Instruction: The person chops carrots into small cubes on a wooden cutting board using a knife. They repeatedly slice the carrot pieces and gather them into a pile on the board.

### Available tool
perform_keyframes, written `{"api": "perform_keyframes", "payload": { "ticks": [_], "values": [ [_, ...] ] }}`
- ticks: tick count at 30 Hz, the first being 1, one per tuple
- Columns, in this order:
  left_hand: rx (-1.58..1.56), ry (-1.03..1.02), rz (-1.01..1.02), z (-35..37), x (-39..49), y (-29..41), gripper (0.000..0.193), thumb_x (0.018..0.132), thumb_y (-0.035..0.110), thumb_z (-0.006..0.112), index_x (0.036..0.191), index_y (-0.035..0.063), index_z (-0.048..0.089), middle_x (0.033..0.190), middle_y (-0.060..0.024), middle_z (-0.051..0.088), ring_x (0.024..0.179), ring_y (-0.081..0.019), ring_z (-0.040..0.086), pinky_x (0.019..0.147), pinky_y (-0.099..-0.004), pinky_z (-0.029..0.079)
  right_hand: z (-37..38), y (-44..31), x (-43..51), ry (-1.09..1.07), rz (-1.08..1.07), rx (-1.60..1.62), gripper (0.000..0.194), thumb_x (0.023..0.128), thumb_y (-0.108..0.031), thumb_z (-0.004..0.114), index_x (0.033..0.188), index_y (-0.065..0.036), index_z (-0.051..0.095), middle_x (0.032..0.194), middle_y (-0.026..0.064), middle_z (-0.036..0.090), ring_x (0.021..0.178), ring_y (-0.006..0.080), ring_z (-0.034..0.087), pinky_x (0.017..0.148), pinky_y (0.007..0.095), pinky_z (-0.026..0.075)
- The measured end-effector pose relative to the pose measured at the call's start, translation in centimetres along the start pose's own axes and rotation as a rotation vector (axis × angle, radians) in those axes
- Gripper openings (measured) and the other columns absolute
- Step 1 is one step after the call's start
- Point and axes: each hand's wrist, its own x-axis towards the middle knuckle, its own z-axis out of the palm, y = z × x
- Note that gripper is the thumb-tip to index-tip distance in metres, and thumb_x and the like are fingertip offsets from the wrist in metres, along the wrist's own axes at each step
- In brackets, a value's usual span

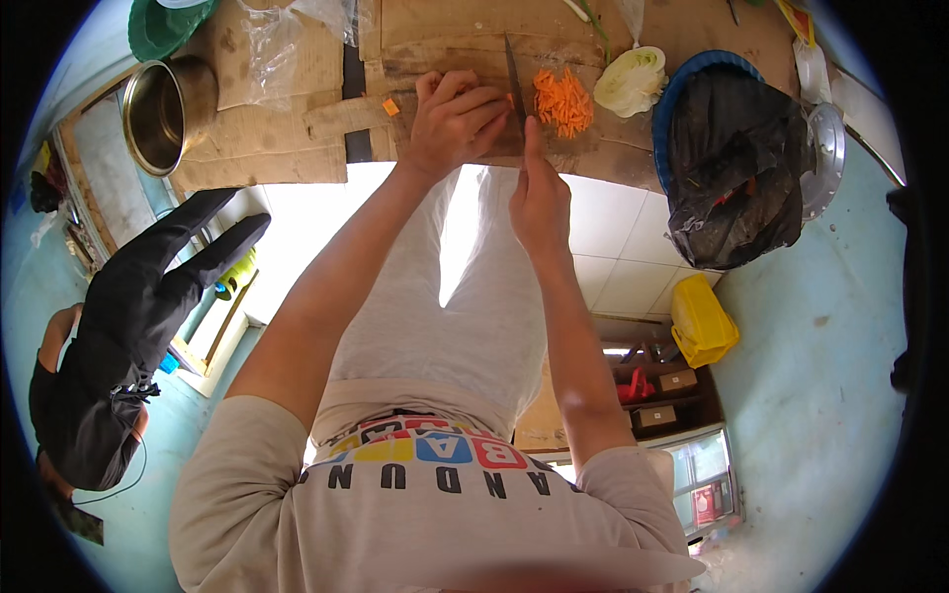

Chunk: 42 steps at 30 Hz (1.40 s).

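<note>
My right hand (540, 185) is closed round the handle of a kitchen knife (516, 81), its index finger stretched along the top near the blade. The blade points away from me over a wooden cutting board (430, 59). Just left of the blade, my left hand (456, 118) rests on the board with bent fingers. A bit of orange carrot shows at its fingertips; the rest of what it holds is hidden. Right of the knife lies a pile of cut carrot sticks (563, 102). A separate carrot piece (391, 107) lies left of my left hand.
A cut cabbage (630, 81) lies right of the carrots, beside a blue basin (662, 133) with a black plastic bag (734, 163). Cardboard (259, 148) covers the table. At left are a metal pot (154, 118), a green basin (167, 33) and clear plastic. A person in black (118, 319) is at far left.
</note>
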Motion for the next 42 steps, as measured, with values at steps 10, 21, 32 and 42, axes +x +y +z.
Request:
{"api": "perform_keyframes", "payload": {
  "ticks": [10,21,32,42],
  "values": [
    [-0.013,-0.002,-0.021,0.1,-0.2,-0.1,0.015,0.076,0.018,0.082,0.091,0.0145,0.079,0.104,0.0068,0.074,0.106,-0.0198,0.061,0.096,-0.0442,0.037,0.1,-0.5,0.4,-0.019,-0.028,-0.056,0.075,0.094,0.011,0.055,0.162,-0.015,0.038,0.085,0.0224,0.066,0.070,0.0365,0.066,0.066,0.0440,0.053],
    [-0.015,0.015,-0.027,0.3,-0.1,-0.1,0.014,0.077,0.017,0.082,0.090,0.0148,0.079,0.103,0.0058,0.073,0.106,-0.0196,0.061,0.096,-0.0434,0.037,-0.2,-0.1,1.2,-0.015,0.038,0.117,0.062,0.102,0.001,0.051,0.161,-0.013,0.039,0.077,0.0218,0.064,0.066,0.0353,0.065,0.067,0.0401,0.053],
    [-0.028,0.010,-0.027,0.3,-0.2,-0.3,0.014,0.076,0.018,0.082,0.089,0.0137,0.078,0.104,0.0057,0.074,0.106,-0.0197,0.061,0.096,-0.0444,0.037,0.5,-0.3,-0.1,-0.007,-0.026,-0.070,0.071,0.096,0.008,0.054,0.162,-0.016,0.040,0.085,0.0204,0.066,0.071,0.0351,0.066,0.068,0.0424,0.054],
    [-0.032,0.025,-0.041,0.2,0.1,-0.2,0.013,0.075,0.017,0.081,0.087,0.0140,0.079,0.099,0.0061,0.072,0.107,-0.0203,0.060,0.096,-0.0438,0.037,0.6,-0.1,2.4,-0.019,0.031,0.173,0.063,0.101,0.001,0.051,0.162,-0.013,0.038,0.077,0.0225,0.065,0.066,0.0352,0.066,0.066,0.0401,0.052]
  ]
}}
